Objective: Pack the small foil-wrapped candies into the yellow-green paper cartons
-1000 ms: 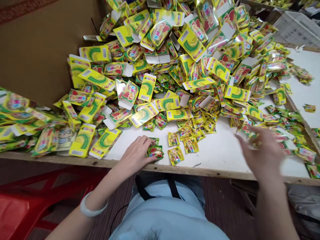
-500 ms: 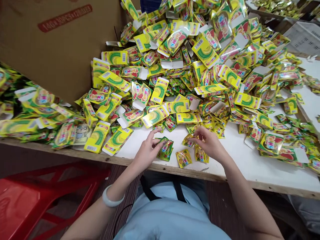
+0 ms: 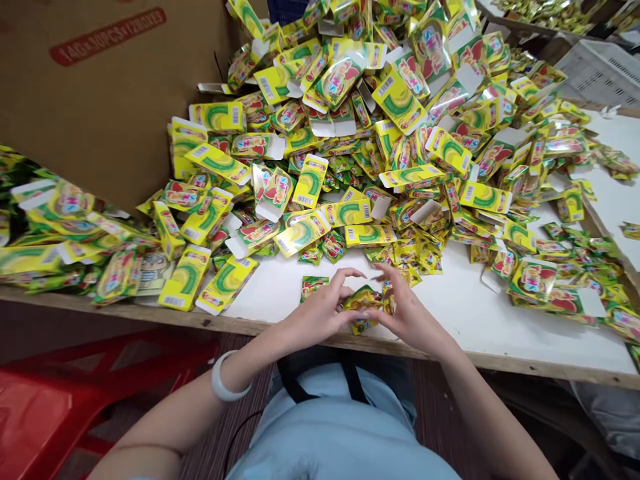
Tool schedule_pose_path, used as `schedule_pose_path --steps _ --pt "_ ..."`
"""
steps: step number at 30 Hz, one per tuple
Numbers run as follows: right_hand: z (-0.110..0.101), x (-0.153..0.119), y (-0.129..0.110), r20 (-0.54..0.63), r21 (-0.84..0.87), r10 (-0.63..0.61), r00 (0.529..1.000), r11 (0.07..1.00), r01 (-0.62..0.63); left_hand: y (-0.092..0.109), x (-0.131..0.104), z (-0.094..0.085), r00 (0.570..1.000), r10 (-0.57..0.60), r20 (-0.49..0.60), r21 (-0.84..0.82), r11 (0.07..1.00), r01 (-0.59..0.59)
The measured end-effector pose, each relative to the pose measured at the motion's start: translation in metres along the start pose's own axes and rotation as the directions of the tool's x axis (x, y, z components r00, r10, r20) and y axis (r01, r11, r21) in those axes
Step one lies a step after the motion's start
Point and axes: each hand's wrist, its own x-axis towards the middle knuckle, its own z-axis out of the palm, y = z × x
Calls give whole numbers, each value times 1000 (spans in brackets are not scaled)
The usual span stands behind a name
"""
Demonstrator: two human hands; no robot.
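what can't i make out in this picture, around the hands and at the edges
All in the head view:
Sachets: exact number and how firmly they are held, partly hidden by the left hand and right hand.
Brown cardboard carton: full shape, cut off by the top and left edges.
Blue crate: mostly hidden by the box pile and the top edge.
Red stool: cut off by the left edge.
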Motion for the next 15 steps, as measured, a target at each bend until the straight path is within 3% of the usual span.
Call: schedule_pose_path --steps 2,4,8,12,15 --pt "-10 -6 -1 145 69 4 989 998 -14 2 8 2 998 56 18 114 992 -58" --pt "-20 -12 1 195 103 12 981 994 -32 2 23 -1 989 141 32 239 960 -145" --pt "-33 -27 21 -14 188 163 987 969 -158 3 74 -21 953 292 87 498 816 -295" --pt "-33 -38 43 -98 458 345 933 849 -265 0 127 -26 966 252 57 752 626 -208" --pt "-34 -39 41 -124 576 407 905 772 -269 -12 148 -19 992 126 -27 817 574 -50"
